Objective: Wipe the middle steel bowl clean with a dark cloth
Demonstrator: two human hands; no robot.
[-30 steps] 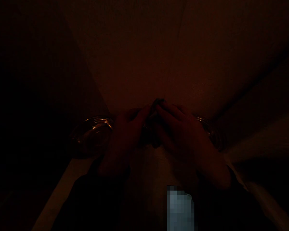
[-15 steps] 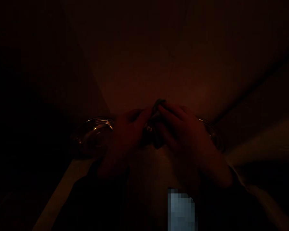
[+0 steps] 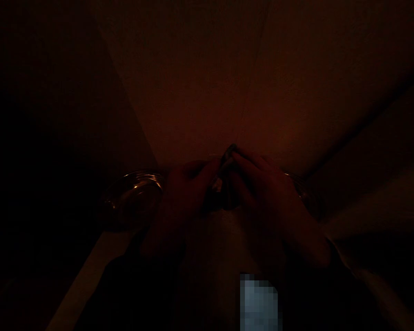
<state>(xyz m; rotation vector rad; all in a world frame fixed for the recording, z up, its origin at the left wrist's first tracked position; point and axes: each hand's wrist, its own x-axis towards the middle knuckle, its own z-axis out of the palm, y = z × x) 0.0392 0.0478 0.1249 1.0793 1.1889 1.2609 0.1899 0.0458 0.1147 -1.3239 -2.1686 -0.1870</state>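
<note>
Holding dark item (image 3: pixel 227 163) between left hand (image 3: pixel 189 189) and right hand (image 3: pixel 266 185)

Held item (image 3: pixel 228 161) dark greyish; bowl (image 3: pixel 124 200) dark, gold glints; sleeves (image 3: pixel 124 276) black.

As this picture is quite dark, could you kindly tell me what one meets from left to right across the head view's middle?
Shiny curved dish, left hand, small dark item, right hand, shiny curved rim partly hidden.
</note>
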